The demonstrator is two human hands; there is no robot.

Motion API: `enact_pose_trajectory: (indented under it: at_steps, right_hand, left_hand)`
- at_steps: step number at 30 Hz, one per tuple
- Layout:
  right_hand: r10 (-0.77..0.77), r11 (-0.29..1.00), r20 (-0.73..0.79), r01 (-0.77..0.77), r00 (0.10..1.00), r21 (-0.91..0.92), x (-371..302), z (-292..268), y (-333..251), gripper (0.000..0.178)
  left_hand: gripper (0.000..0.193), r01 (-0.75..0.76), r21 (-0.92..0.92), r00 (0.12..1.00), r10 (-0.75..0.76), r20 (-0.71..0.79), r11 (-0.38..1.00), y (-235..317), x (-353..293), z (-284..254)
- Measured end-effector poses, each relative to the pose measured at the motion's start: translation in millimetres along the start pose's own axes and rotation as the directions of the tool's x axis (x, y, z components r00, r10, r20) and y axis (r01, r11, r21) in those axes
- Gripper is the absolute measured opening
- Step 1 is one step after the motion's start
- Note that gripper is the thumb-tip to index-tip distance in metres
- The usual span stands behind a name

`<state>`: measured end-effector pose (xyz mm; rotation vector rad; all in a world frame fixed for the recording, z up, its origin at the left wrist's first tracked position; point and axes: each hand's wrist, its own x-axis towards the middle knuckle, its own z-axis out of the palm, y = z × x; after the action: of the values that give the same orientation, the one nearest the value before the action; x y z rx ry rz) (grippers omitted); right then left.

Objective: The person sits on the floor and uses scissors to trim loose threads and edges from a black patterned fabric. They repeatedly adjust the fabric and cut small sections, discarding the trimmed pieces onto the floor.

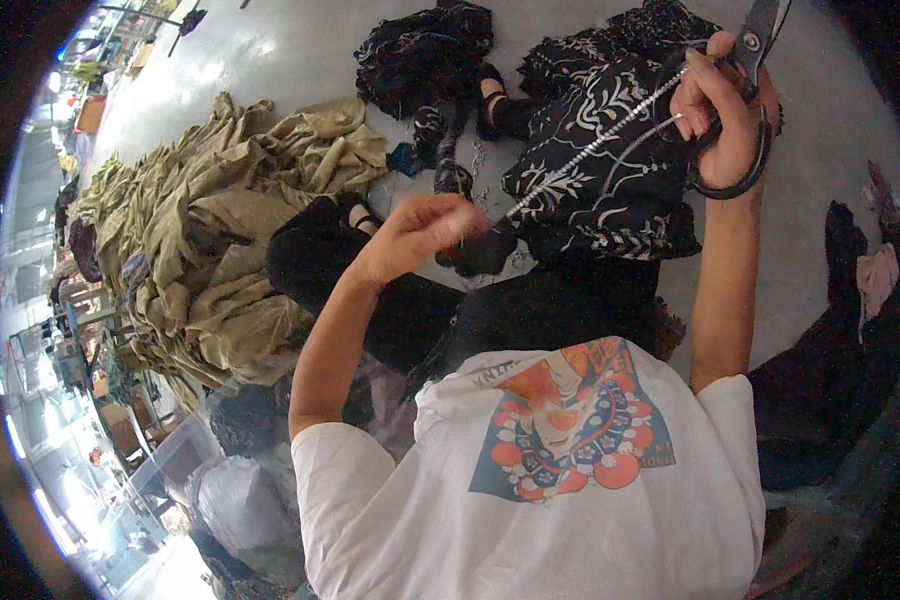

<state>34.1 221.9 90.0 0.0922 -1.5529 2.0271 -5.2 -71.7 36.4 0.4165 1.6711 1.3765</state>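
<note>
My right hand (725, 115) is raised at the upper right, with its fingers through the dark handles of a pair of scissors (753, 42). The blades point up, away from me. A pale, beaded-looking strip (600, 138) slants from that hand's fingertips down toward my left hand (425, 235). The left fingers are curled and slightly blurred, just above some black cloth (480, 252); what they hold is hidden. Black fabric with a white leaf pattern (610, 120) lies beneath the strip, in front of my legs.
A large heap of olive-tan cloth (210, 230) rises at my left. Another black patterned bundle (425, 55) lies ahead on the grey floor (280, 50). Dark cloth (820, 370) spreads at my right, and a filled clear plastic bag (240, 500) sits at lower left.
</note>
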Motion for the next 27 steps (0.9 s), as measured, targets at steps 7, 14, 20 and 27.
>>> enact_pose_trajectory:
  at_steps: [7,14,20,27]
  right_hand:
    - [-0.006,0.997,0.03,0.004,1.0,0.072,-2,0,1,0.01]
    - [0.06,0.998,0.036,-0.06,0.998,-0.008,0,3,6,0.004]
    - [0.095,0.991,-0.006,-0.094,0.995,0.092,4,-2,35,0.01]
    - [0.053,0.994,0.049,-0.057,0.997,0.09,13,13,21,0.01]
  left_hand:
    - [0.021,-0.082,-0.082,0.98,0.095,0.175,0.993,-9,5,18]
    - [0.022,-0.289,0.576,0.81,0.516,-0.279,0.764,-21,7,8]
    - [0.021,-0.286,0.744,0.752,0.623,-0.217,0.604,11,-20,-15]
    - [0.017,-0.418,0.441,0.899,0.43,0.076,0.795,19,-34,2]
